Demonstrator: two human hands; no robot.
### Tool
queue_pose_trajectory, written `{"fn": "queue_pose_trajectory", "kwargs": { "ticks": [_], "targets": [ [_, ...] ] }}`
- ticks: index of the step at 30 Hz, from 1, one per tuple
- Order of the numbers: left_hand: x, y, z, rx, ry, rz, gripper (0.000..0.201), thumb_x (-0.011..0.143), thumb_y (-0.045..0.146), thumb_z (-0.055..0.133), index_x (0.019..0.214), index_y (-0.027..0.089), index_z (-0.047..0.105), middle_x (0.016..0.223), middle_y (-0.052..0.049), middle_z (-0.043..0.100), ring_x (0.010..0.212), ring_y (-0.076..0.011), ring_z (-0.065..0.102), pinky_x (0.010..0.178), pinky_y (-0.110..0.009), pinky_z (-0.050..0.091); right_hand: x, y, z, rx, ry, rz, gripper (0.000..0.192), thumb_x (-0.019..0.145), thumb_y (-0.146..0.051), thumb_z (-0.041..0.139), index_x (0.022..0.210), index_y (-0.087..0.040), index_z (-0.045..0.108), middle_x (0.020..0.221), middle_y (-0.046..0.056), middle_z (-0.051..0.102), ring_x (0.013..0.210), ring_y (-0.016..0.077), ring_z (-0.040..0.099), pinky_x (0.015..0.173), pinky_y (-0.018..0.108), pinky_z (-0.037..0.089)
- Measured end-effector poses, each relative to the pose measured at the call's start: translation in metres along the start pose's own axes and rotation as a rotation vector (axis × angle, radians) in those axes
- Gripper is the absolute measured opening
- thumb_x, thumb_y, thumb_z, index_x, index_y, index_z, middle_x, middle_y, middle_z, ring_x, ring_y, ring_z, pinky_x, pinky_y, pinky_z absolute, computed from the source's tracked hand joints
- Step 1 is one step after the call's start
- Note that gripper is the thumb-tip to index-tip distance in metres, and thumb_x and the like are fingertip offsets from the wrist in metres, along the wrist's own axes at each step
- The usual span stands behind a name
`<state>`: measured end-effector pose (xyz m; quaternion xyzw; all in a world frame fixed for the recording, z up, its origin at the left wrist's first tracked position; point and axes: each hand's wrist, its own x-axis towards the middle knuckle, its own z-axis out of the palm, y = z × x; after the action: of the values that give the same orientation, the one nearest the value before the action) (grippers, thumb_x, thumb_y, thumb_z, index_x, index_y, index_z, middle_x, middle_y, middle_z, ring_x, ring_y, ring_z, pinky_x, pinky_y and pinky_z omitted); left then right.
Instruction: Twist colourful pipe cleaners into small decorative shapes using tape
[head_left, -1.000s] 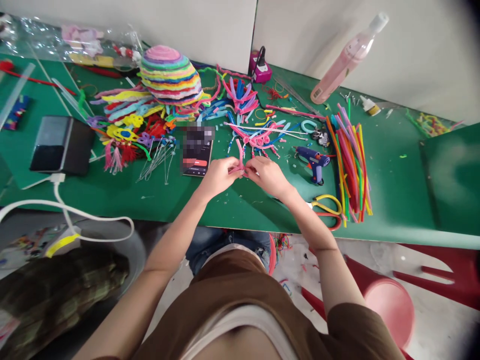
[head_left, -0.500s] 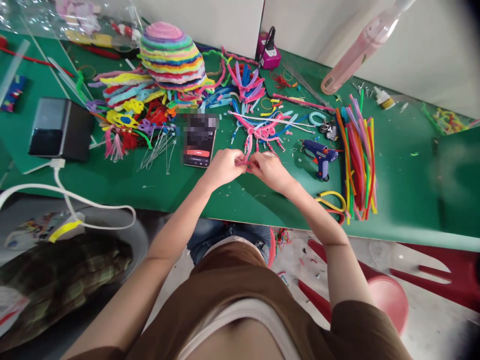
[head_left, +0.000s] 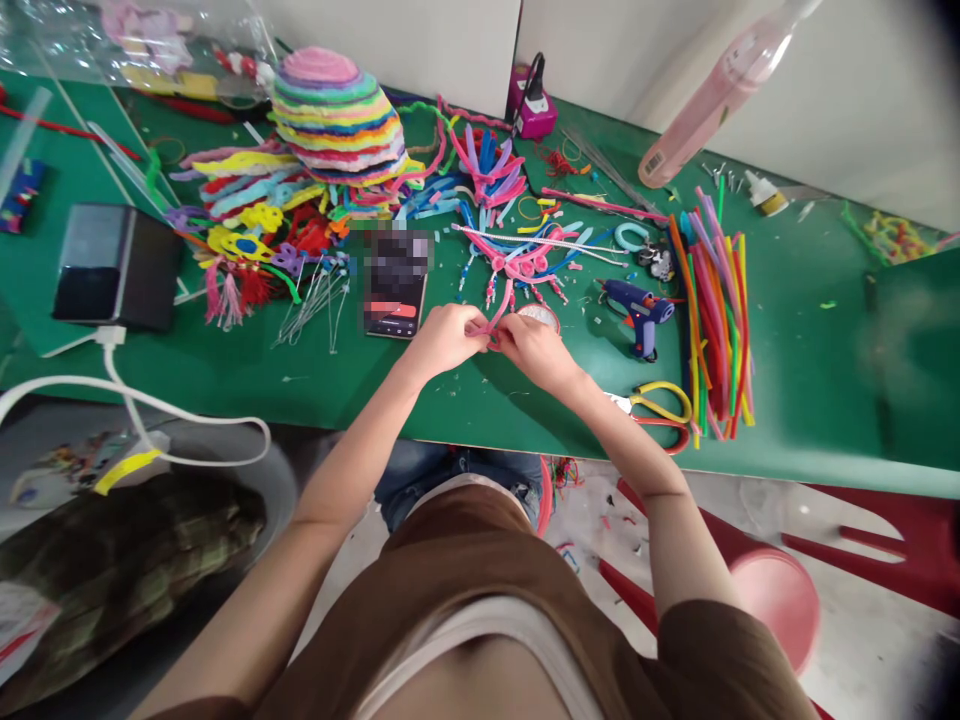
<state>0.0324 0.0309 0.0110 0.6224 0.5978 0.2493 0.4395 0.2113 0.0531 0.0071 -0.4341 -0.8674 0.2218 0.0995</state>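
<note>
You are looking through one head-worn camera, facing forward and steeply down over your own chest at the green table (head_left: 225, 375). It is sitting close above your hands, taking in the wall (head_left: 862, 90) behind and the floor (head_left: 862, 640) beneath.

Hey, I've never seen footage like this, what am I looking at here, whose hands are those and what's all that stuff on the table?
The camera sits on a person's head and looks down, so the two bare arms are the wearer's own. The left hand and right hand meet over a green table and pinch a pink pipe cleaner between them. Around them lie a phone, a blue glue gun, scissors, a bundle of coloured pipe cleaners and a striped hat. A pink bottle leans against the wall behind.
</note>
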Motion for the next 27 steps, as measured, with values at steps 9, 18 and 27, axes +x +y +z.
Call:
{"fn": "queue_pose_trajectory", "kwargs": {
  "ticks": [9, 18, 27],
  "targets": [
    [0.002, -0.001, 0.0, -0.453, 0.046, -0.132, 0.017, 0.075, 0.022, 0.075, 0.083, 0.012, 0.066, 0.075, -0.008, 0.075, 0.07, -0.0176, 0.073, 0.069, -0.027, 0.058, -0.001, 0.01, -0.007, 0.522, 0.085, 0.045, 0.024, 0.09, -0.037, 0.055, 0.09, -0.018, 0.068, 0.076, 0.002, 0.067, 0.066, 0.0125, 0.061, 0.066, 0.027, 0.047],
    [0.0, -0.009, -0.01, -0.462, -0.156, -0.129, 0.038, 0.071, 0.048, 0.079, 0.083, 0.012, 0.072, 0.086, -0.015, 0.077, 0.078, -0.0234, 0.075, 0.07, -0.033, 0.061, 0.007, 0.003, -0.021, 0.197, -0.055, -0.102, 0.021, 0.094, -0.024, 0.048, 0.09, -0.016, 0.068, 0.082, 0.005, 0.072, 0.074, 0.0139, 0.061, 0.073, 0.027, 0.045],
    [0.001, -0.001, -0.026, -0.245, -0.421, -0.037, 0.028, 0.075, 0.044, 0.073, 0.073, 0.017, 0.073, 0.071, -0.009, 0.076, 0.064, -0.0209, 0.073, 0.055, -0.028, 0.059, 0.031, -0.008, -0.065, -0.193, -0.16, -0.592, 0.031, 0.101, -0.026, 0.033, 0.11, -0.029, 0.063, 0.138, -0.001, 0.058, 0.139, 0.0218, 0.042, 0.112, 0.053, 0.033]
  ]
}}
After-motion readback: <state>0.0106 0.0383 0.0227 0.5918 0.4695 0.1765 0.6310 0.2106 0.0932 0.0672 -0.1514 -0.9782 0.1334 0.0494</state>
